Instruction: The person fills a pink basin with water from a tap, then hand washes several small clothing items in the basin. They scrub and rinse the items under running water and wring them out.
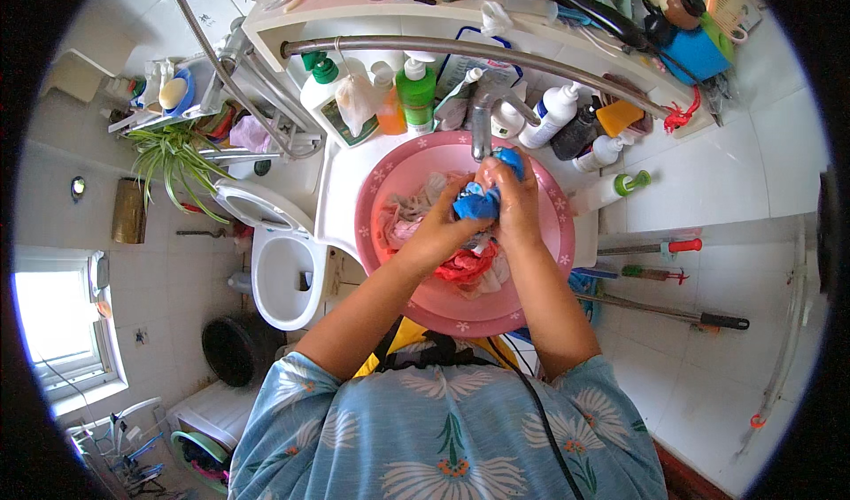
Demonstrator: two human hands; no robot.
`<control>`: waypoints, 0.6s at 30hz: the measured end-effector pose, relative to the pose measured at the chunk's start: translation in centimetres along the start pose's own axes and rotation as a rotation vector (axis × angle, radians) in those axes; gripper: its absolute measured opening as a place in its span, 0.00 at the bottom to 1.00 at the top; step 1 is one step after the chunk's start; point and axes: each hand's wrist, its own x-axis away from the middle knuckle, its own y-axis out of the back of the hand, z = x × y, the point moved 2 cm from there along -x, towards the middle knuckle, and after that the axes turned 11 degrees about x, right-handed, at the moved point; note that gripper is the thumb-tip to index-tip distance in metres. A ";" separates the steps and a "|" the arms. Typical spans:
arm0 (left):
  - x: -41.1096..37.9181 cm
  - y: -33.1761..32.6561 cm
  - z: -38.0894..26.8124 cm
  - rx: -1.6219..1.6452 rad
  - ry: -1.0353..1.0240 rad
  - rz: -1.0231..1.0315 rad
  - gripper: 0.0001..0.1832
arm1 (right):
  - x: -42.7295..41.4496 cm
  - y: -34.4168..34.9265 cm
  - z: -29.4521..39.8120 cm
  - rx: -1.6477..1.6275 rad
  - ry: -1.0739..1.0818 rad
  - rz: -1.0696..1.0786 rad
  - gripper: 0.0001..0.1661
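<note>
A pink plastic basin (465,325) with a flower-patterned rim stands before me, under a metal faucet (483,128). Over its far right part, my left hand (443,224) and my right hand (514,195) both grip a bunched wet blue cloth (475,206), which shows between the fingers and above my right hand. Below my hands lie a red cloth (467,266) and pale, crumpled fabrics (415,208) in the basin. The faucet's spout end is close to my right fingers. My palms are mostly hidden.
Behind the basin stand a green pump bottle (416,92), a white pump bottle (550,115) and several other bottles. A metal rail (465,43) runs above them under a crowded shelf. A toilet (285,277) is at the left; long-handled tools (664,311) are at the right.
</note>
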 end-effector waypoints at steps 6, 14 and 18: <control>-0.5 0.7 0.6 0.054 0.251 -0.078 0.25 | 0.6 -1.2 -0.1 0.614 0.172 0.065 0.17; -0.6 2.5 -1.2 -0.332 0.232 0.106 0.24 | 1.1 0.3 0.8 0.813 0.407 0.374 0.15; -1.4 5.4 -4.3 -1.147 0.070 0.372 0.26 | -0.6 11.7 -3.5 1.001 0.077 0.342 0.22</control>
